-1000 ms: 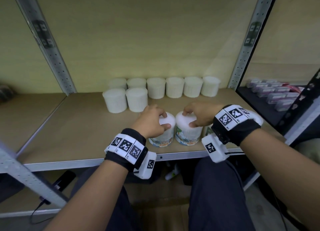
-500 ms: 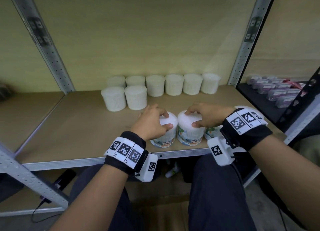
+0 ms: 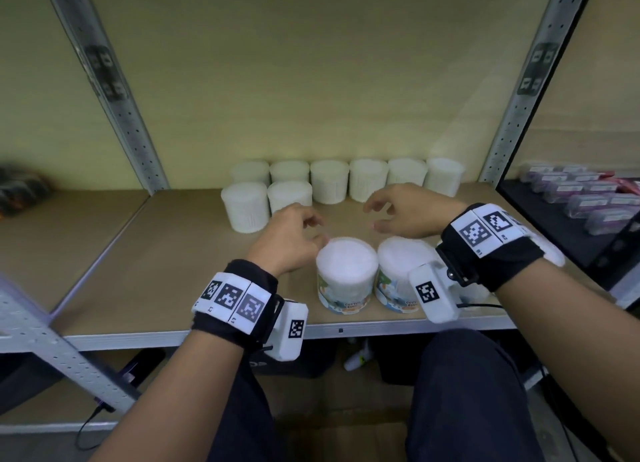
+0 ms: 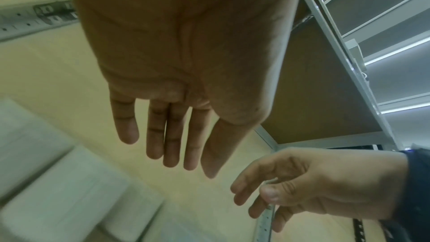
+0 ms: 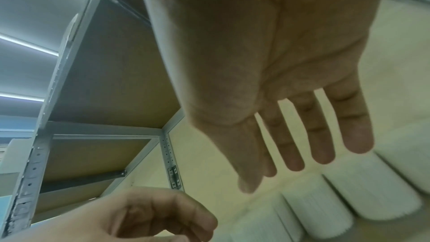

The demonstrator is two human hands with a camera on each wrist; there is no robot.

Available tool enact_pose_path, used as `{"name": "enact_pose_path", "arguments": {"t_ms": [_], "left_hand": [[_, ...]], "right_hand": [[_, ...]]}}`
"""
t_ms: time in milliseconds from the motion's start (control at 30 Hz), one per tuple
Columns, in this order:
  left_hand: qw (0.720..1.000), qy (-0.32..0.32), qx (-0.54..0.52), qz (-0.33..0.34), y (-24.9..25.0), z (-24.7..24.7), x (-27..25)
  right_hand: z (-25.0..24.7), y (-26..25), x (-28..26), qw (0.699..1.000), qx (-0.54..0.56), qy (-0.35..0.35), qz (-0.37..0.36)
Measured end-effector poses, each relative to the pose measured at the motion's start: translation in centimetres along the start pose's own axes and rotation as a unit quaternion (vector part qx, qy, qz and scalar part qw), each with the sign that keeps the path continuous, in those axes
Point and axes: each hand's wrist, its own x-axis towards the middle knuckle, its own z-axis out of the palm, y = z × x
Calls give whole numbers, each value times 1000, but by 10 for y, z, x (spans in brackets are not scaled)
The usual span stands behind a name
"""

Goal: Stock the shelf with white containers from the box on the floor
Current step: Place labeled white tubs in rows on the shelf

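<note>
Two white containers with coloured labels stand side by side near the front edge of the wooden shelf (image 3: pixel 166 264): the left one (image 3: pixel 346 274) and the right one (image 3: pixel 394 267), partly hidden by my right wrist camera. My left hand (image 3: pixel 313 231) hovers just behind the left one, fingers relaxed and empty. My right hand (image 3: pixel 379 215) hovers beyond the right one, also empty. In the left wrist view my left hand (image 4: pixel 186 163) shows straight fingers holding nothing. In the right wrist view my right hand (image 5: pixel 274 172) is equally bare.
Several plain white containers (image 3: pixel 367 179) line the back of the shelf, with two more (image 3: pixel 246 208) in front at the left. Purple packets (image 3: pixel 581 198) fill the neighbouring right shelf. Grey uprights (image 3: pixel 512 122) frame the bay. Cardboard (image 3: pixel 346 413) lies on the floor between my knees.
Both hands have let go of the two labelled containers' tops and lifted away toward the back of the shelf. The containers stay at the front edge.
</note>
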Motion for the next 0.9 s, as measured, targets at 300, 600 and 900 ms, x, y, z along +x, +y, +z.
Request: {"name": "enact_pose_path", "arguments": {"t_ms": [300, 600, 900], "left_hand": [[996, 45, 14, -74, -59, -51, 38], [990, 0, 66, -125, -114, -61, 99], [984, -36, 101, -143, -139, -46, 121]], "right_hand": [[-2, -52, 81, 995, 36, 63, -65], [14, -82, 167, 996, -77, -35, -26], [26, -85, 211, 984, -155, -86, 16]]}}
